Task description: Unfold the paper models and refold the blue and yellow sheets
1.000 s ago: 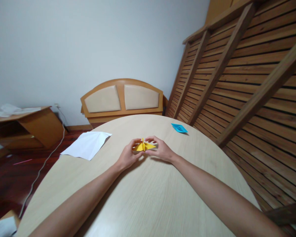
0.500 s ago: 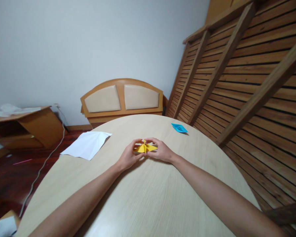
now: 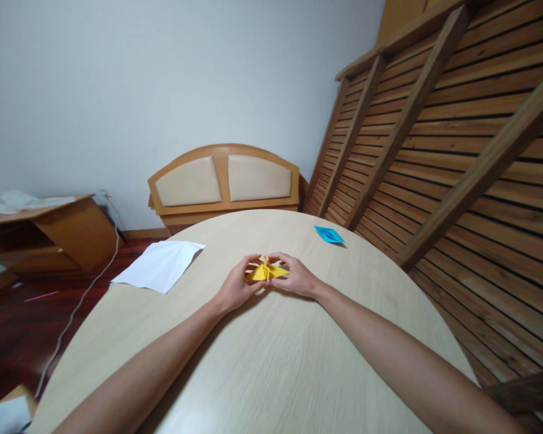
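Note:
A yellow origami crane (image 3: 266, 272) made of folded paper is held between my two hands, over the middle of the round table (image 3: 271, 361). Its wings spread to the left and right, and a narrow point rises at its centre. My left hand (image 3: 241, 283) curls round the left side, with thumb and fingertips closed on the paper. From the other side, my right hand (image 3: 296, 276) grips it the same way. The fingertips of both hands nearly meet at the crane's middle, where they are partly hidden.
Toward the back right of the table lies a blue folded paper piece (image 3: 329, 234). A creased white sheet (image 3: 158, 265) overhangs the left edge. Behind stands a padded headboard (image 3: 226, 178); a slatted wooden frame (image 3: 434, 132) leans at the right. A cable (image 3: 79, 307) crosses the floor.
The crane's raised centre point has shifted very slightly to the right. Both hands keep almost the same position and grip.

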The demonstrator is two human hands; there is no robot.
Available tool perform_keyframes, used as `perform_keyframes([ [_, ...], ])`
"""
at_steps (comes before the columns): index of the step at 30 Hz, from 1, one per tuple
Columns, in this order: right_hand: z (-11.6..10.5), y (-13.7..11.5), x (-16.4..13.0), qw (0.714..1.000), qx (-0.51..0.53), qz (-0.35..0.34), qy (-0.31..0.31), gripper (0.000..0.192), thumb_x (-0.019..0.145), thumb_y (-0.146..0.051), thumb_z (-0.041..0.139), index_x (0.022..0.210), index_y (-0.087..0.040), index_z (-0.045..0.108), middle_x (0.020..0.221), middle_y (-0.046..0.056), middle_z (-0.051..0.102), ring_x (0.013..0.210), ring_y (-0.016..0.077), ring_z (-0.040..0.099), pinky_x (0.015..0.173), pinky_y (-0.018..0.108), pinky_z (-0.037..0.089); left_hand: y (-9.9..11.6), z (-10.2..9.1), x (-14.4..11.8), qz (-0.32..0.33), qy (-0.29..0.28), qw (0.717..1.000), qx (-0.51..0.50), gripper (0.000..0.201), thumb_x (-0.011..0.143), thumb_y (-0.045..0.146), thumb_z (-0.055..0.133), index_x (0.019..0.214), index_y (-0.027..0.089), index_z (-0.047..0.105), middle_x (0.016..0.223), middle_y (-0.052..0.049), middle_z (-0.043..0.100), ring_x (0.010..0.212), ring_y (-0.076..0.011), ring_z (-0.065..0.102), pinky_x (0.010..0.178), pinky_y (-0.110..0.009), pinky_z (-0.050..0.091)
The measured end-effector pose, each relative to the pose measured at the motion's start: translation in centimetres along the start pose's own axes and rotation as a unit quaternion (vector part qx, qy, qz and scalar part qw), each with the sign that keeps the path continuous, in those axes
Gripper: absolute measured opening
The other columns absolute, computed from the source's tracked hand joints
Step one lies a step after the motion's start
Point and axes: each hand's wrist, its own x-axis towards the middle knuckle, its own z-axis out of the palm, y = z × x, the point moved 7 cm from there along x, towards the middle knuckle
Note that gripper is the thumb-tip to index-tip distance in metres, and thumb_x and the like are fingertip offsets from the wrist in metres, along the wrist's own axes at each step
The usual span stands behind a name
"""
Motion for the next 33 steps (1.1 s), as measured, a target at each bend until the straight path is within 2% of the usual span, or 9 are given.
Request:
perform_keyframes([
  [14, 0.13, -0.01, -0.03, 1.000, 0.006, -0.001, -0.002, 0.051, 0.070, -0.021, 0.078, 0.119, -0.020, 0.063, 0.115, 0.008, 0.068, 0.104, 0.0218, 0.065, 0.095, 0.038, 0.050, 0.08, -0.04, 0.03, 0.014, 0.005, 0.999, 0.038, 0.058, 0.079, 0.031, 0.076, 0.129, 0.020, 0.049, 0.116, -0.010, 0.064, 0.106, -0.0217, 0.065, 0.090, -0.040, 0.058],
  [33, 0.06, -0.06, -0.04, 1.000, -0.006, -0.009, -0.004, 0.043, 0.071, -0.021, 0.076, 0.112, -0.018, 0.065, 0.115, 0.009, 0.068, 0.106, 0.0225, 0.064, 0.097, 0.039, 0.048, -0.32, 0.09, -0.01, 0.002, -0.007, 1.000, 0.008, 0.059, 0.079, 0.031, 0.077, 0.130, 0.019, 0.048, 0.117, -0.011, 0.064, 0.106, -0.0224, 0.066, 0.089, -0.040, 0.058],
])
